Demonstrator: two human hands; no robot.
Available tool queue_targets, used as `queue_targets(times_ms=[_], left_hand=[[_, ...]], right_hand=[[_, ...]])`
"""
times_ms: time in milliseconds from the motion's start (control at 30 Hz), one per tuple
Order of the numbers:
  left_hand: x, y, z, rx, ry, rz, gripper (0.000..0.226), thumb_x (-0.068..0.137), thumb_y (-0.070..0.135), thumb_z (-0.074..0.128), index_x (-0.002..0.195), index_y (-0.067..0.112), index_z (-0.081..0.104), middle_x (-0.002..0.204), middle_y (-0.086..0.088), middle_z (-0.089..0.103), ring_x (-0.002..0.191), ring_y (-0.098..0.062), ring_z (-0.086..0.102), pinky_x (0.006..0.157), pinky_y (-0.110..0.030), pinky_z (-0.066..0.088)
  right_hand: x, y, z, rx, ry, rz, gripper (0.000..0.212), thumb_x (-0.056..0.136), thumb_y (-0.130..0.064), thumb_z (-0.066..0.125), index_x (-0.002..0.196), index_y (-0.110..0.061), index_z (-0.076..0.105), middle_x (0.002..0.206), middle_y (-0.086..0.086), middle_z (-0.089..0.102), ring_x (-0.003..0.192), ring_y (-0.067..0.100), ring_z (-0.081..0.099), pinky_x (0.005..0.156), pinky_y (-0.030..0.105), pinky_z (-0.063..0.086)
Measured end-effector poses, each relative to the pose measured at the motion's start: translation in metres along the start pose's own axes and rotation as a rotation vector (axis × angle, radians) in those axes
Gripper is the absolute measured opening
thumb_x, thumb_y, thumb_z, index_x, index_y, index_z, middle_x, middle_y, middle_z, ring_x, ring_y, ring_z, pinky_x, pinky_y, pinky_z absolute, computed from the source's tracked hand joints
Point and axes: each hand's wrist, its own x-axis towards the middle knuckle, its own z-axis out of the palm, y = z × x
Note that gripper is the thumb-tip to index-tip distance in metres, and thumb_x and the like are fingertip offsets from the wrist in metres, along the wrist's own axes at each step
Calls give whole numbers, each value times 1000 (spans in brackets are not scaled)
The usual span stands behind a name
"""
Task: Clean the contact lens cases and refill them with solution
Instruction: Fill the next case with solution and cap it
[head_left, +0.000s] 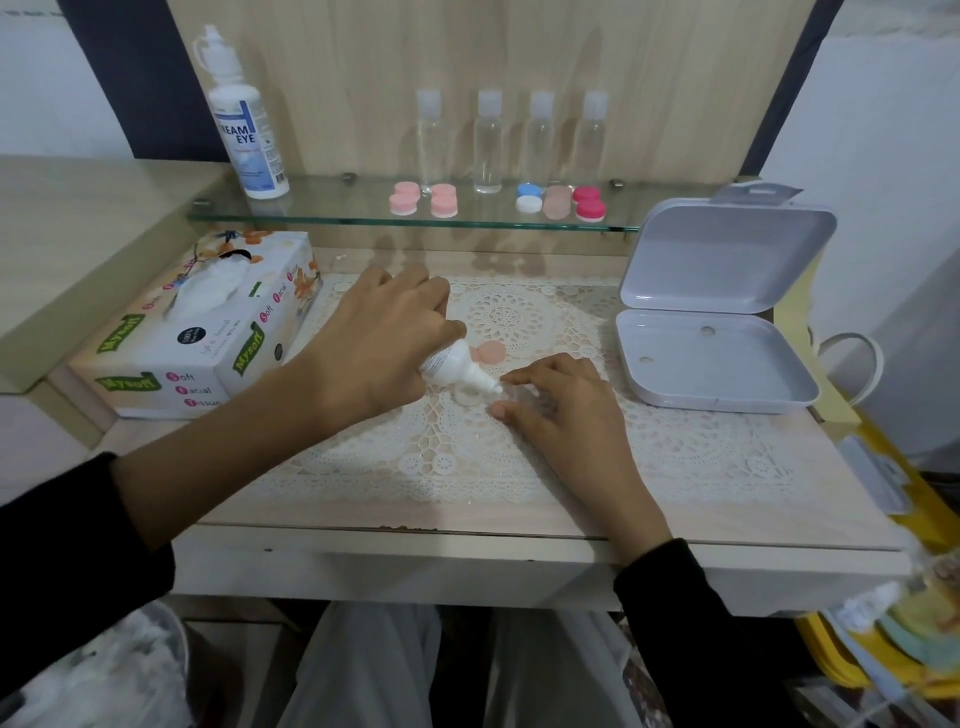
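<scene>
My left hand grips a small white solution bottle, tipped down to the right with its nozzle over a clear lens case on the lace mat. My right hand rests on the mat and pinches the right side of that case between thumb and fingers; most of the case is hidden under them. A loose peach cap lies just behind the bottle. On the glass shelf stand pink lens cases, a blue and white case, a peach case and a red case.
A large solution bottle stands at the shelf's left, several clear small bottles behind the cases. A tissue box lies left of the mat. An open grey hinged box sits at the right. The table's front edge is near me.
</scene>
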Motion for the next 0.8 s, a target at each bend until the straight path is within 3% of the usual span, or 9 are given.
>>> queue_targets(times_ms=[167, 800], left_hand=[[2, 0, 0, 16, 12, 17, 40, 52, 15, 83, 91, 17, 74, 83, -6, 60, 81, -28, 56, 69, -39, 39], [2, 0, -1, -20, -8, 2, 33, 60, 17, 81, 92, 18, 74, 84, -6, 61, 83, -26, 54, 68, -37, 37]], right_hand=[[-1, 1, 1, 2, 4, -6, 30, 80, -40, 73, 106, -26, 72, 102, -12, 58, 100, 9, 47, 88, 34, 40], [0, 1, 0, 1, -1, -5, 29, 81, -41, 73, 107, -27, 71, 101, -13, 57, 101, 9, 46, 89, 34, 39]])
